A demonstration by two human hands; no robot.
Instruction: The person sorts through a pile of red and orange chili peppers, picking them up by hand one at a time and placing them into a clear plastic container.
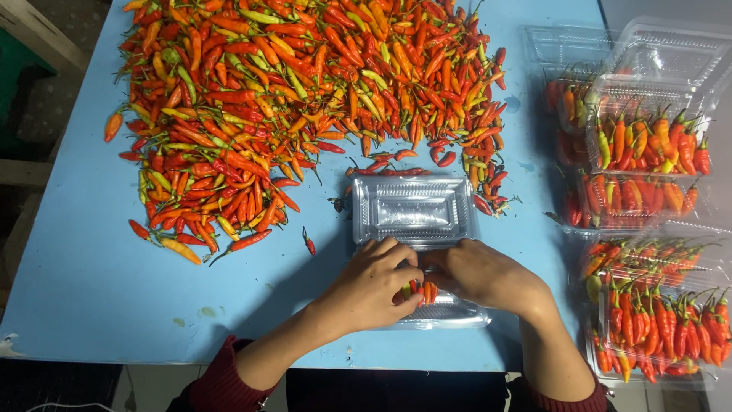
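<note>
**Both hands packing chillies into one open clamshell box**

Fingers of the left hand (375,278) are curling loosely over a small bunch of red and orange chilli peppers (418,291), while fingers of the right hand (480,275) are bending inward and pressing on the same bunch. Two hands are working over one clear plastic hinged clamshell box (415,210), which is lying open at the near edge of the blue table (84,290), its empty lid half pointing away. Behind it one big loose heap of red, orange and green chillies (290,99) is spreading across the table. At the right, roughly six filled clear boxes (648,145) are sitting stacked, overlapping each other.
</note>
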